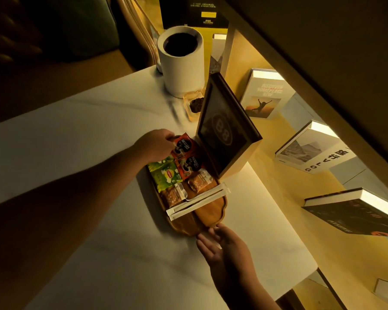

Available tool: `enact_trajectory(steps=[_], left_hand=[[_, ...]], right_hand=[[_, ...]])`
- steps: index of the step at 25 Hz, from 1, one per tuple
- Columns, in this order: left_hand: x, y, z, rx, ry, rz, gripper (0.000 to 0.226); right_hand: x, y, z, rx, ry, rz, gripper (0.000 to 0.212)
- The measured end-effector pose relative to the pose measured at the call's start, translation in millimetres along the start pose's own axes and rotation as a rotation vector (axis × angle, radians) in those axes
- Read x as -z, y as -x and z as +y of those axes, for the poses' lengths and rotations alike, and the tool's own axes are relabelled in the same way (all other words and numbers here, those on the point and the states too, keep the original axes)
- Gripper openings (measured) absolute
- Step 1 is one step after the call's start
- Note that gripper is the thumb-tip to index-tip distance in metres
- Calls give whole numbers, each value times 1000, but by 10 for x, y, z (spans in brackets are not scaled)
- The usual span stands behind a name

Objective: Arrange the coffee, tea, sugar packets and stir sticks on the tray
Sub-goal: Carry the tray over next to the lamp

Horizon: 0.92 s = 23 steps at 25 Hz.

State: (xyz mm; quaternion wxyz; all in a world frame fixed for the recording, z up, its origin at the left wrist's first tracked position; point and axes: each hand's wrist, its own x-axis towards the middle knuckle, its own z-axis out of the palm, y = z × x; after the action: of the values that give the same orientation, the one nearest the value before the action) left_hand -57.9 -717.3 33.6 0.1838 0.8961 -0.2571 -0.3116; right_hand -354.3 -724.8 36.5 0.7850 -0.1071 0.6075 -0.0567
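Note:
A wooden tray point(211, 212) lies on the white table. At its far end are two red Nescafe coffee packets point(189, 165), with green Lipton tea packets point(167, 175) beside them. Two brown sugar packets point(174, 194) sit toward the middle. Two white-wrapped stir sticks point(197, 203) lie across the tray. My left hand point(154, 145) pinches the farther coffee packet point(183, 147) at the tray's far end. My right hand point(222, 246) is open, its fingertips touching the tray's near rim.
A dark framed sign point(224, 128) leans just right of the tray. Behind it stand a white cylindrical container point(182, 63) and a small glass dish point(194, 105) of dark bits. Books point(264, 95) lie on the lit shelf to the right.

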Motion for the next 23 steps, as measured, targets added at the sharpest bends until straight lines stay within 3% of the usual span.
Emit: enact_trajectory(steps=[5,9,11,13,17,20,23], left_hand=[[5,-110,44,-31,29,-54,53],[164,-16,-167,10,124,35,57],[222,192,-517,57,123,138,52],[216,567,-1026,95,149,238,42],[-7,1599,-2134,-49,-32,407,39],[-382,2344,-2734,-50,-171,409,52],[-602,3092,-3319,105,-158,454,56]], right_hand=[[-35,41,104,-23,-21,29,21],[60,56,102,105,215,41,15],[169,81,106,215,497,42,19],[304,109,164,373,952,32,32],[473,192,556,898,1853,-79,43],[366,161,928,1017,2203,-282,54],[-101,51,1438,1125,2395,-437,66]])
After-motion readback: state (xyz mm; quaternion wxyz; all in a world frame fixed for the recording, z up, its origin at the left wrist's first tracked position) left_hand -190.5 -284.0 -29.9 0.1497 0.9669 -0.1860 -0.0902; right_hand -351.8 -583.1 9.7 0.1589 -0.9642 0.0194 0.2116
